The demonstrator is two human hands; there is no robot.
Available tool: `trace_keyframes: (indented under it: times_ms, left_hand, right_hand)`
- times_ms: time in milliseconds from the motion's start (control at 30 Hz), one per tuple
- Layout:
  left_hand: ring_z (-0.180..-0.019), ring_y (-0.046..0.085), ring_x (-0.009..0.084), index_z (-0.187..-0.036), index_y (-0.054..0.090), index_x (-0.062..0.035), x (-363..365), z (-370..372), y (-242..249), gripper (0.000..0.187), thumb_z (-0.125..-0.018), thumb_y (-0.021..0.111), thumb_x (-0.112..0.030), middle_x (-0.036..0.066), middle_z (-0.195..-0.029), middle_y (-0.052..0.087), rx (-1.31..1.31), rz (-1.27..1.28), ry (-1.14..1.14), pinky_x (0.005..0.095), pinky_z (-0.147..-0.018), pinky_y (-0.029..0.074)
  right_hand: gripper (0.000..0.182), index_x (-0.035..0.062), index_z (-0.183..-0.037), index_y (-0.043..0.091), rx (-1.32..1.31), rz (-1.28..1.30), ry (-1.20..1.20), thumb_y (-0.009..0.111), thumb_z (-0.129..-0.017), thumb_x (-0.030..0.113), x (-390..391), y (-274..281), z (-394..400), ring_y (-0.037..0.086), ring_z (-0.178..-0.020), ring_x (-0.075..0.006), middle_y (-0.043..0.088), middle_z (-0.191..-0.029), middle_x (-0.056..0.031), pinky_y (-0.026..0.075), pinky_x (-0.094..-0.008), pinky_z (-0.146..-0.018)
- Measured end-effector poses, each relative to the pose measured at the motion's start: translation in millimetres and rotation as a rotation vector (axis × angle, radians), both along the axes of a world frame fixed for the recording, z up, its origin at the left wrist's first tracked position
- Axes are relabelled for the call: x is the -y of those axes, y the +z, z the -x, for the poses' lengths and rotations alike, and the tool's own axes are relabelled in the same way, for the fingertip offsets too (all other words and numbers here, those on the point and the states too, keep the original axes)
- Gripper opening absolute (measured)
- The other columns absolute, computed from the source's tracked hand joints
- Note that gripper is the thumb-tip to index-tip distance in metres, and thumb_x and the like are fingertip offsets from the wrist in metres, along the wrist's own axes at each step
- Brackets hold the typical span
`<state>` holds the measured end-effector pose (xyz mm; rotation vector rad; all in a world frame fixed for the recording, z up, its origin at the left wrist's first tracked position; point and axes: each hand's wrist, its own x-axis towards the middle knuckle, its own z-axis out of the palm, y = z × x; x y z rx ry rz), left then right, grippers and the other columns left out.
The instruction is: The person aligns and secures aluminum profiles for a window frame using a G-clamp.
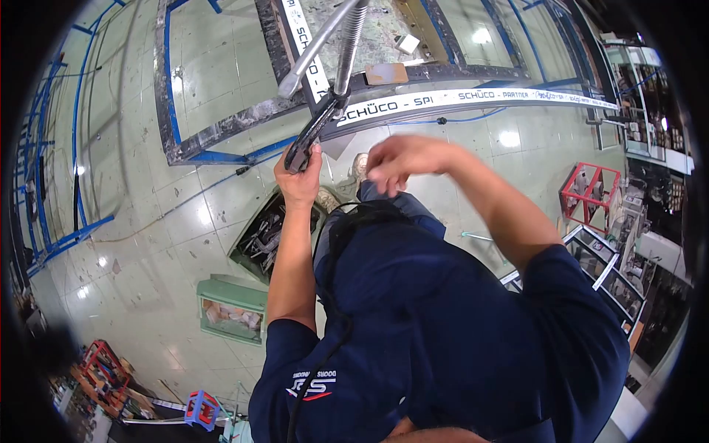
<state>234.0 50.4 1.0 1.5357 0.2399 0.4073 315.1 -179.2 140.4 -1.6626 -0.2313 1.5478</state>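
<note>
My left hand [298,179] is closed around the black handle of a clamp [313,136], its thumb along the handle. The clamp's ridged metal bar and a smooth grey rod rise past the corner of a frame profile [391,108] with white Schüco-printed tape. My right hand [406,159] hangs in the air in front of my legs, just below the taped profile. Slightly blurred, its fingers are loosely bent and apart, with nothing visible in them. A dark cord [336,325] runs down my shirt.
A dark-topped work stand [221,127] with blue legs supports the profiles. A tan block [386,73] lies beyond the tape. By my left forearm are an open tool bin [252,235] and a green box [233,289]. A red frame cart [591,188] stands right; blue racks [77,148] stand left.
</note>
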Motion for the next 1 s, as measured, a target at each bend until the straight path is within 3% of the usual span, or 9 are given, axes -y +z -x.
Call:
trace_keyframes:
  times_ms: [100, 167, 200, 300, 433, 533, 700, 800, 1000]
  left_hand:
    - [-0.073, 0.058, 0.0085, -0.096, 0.071, 0.0003, -0.8, 1.9, 7.8, 0.016, -0.09, 0.078, -0.012, 0.001, -0.079, 0.067, -0.001, -0.01, -0.012, 0.0255, -0.068, 0.049]
    - [-0.072, 0.057, 0.0082, -0.096, 0.07, 0.0001, 0.4, 0.7, 7.4, 0.016, -0.09, 0.078, -0.012, 0.001, -0.078, 0.066, 0.009, -0.018, -0.012, 0.0251, -0.067, 0.048]
    - [-0.072, 0.056, 0.0079, -0.095, 0.07, 0.0002, -1.0, 0.8, 3.2, 0.015, -0.09, 0.078, -0.012, 0.001, -0.078, 0.066, 0.0, -0.028, -0.022, 0.0248, -0.067, 0.048]
    - [-0.071, 0.055, 0.0076, -0.094, 0.07, 0.0003, -1.4, -0.1, 6.9, 0.015, -0.09, 0.077, -0.012, 0.001, -0.077, 0.065, 0.003, -0.045, -0.026, 0.0247, -0.065, 0.047]
    - [-0.069, 0.054, 0.0077, -0.094, 0.069, 0.0001, 0.3, 0.1, 14.0, 0.016, -0.091, 0.077, -0.013, 0.001, -0.076, 0.063, 0.017, -0.026, -0.022, 0.0252, -0.064, 0.046]
    - [-0.069, 0.053, 0.0078, -0.094, 0.068, 0.0001, 0.0, -0.5, 12.5, 0.016, -0.091, 0.077, -0.013, 0.0, -0.076, 0.062, 0.01, -0.037, -0.022, 0.025, -0.063, 0.045]
    - [-0.067, 0.053, 0.0078, -0.094, 0.068, 0.0005, -2.7, -0.1, 6.7, 0.017, -0.09, 0.078, -0.013, 0.001, -0.075, 0.062, 0.03, -0.03, -0.031, 0.0245, -0.062, 0.045]
    - [-0.067, 0.052, 0.0078, -0.094, 0.069, 0.0005, -3.2, 0.6, 5.2, 0.016, -0.09, 0.078, -0.012, 0.0, -0.075, 0.062, 0.024, -0.03, -0.031, 0.0245, -0.062, 0.045]
    - [-0.066, 0.052, 0.0075, -0.094, 0.069, 0.0002, -3.4, 1.7, 1.5, 0.015, -0.089, 0.078, -0.011, 0.0, -0.073, 0.061, 0.061, -0.037, -0.019, 0.0242, -0.061, 0.044]
  right_hand:
    - [0.03, 0.0081, -0.103, 0.066, 0.278, -0.056, -0.216, 0.073, -0.094, 0.035, 26.4, 37.9, -57.4, 0.069, -0.068, -0.0143, 0.071, -0.083, -0.0056, 0.053, -0.0275, -0.061]
    - [0.038, 0.0056, -0.108, 0.067, 0.725, 0.151, -0.341, 0.082, -0.086, 0.033, 36.2, 2.3, -105.9, 0.063, -0.07, -0.0122, 0.066, -0.081, -0.0039, 0.051, -0.0273, -0.063]
    - [0.054, 0.0051, -0.123, 0.064, 0.974, 0.373, -0.131, 0.086, -0.081, 0.03, 38.2, -7.2, -124.9, 0.069, -0.085, -0.0222, 0.069, -0.096, -0.0108, 0.056, -0.0338, -0.073]
    - [0.067, 0.0035, -0.135, 0.058, 1.209, 0.606, 0.226, 0.084, -0.079, 0.03, 32.1, -52.8, -145.8, 0.065, -0.112, -0.0338, 0.07, -0.109, -0.0188, 0.055, -0.041, -0.095]
    - [0.072, 0.0039, -0.137, 0.054, 1.148, 0.674, 0.376, 0.085, -0.077, 0.029, 19.6, -81.7, -158.2, 0.061, -0.121, -0.0377, 0.068, -0.116, -0.0238, 0.053, -0.0429, -0.102]
    - [0.063, 0.0073, -0.129, 0.058, 1.199, 0.733, 0.305, 0.083, -0.075, 0.027, 14.9, -88.9, -155.8, 0.065, -0.111, -0.0426, 0.059, -0.125, -0.0281, 0.053, -0.048, -0.099]
    - [0.062, 0.0056, -0.126, 0.059, 1.267, 0.68, 0.157, 0.078, -0.078, 0.04, 15.9, -46.3, -133.5, 0.068, -0.11, -0.0356, 0.071, -0.113, -0.0173, 0.056, -0.0441, -0.093]
    - [0.058, 0.0056, -0.12, 0.06, 1.278, 0.608, -0.02, 0.078, -0.076, 0.039, -7.8, 11.5, -98.4, 0.07, -0.101, -0.0343, 0.073, -0.104, -0.0166, 0.055, -0.0436, -0.088]
    - [0.055, 0.0047, -0.113, 0.064, 1.238, 0.505, 0.021, 0.08, -0.075, 0.04, -38.1, 23.5, -45.5, 0.07, -0.097, -0.0372, 0.073, -0.101, -0.0171, 0.056, -0.0445, -0.086]
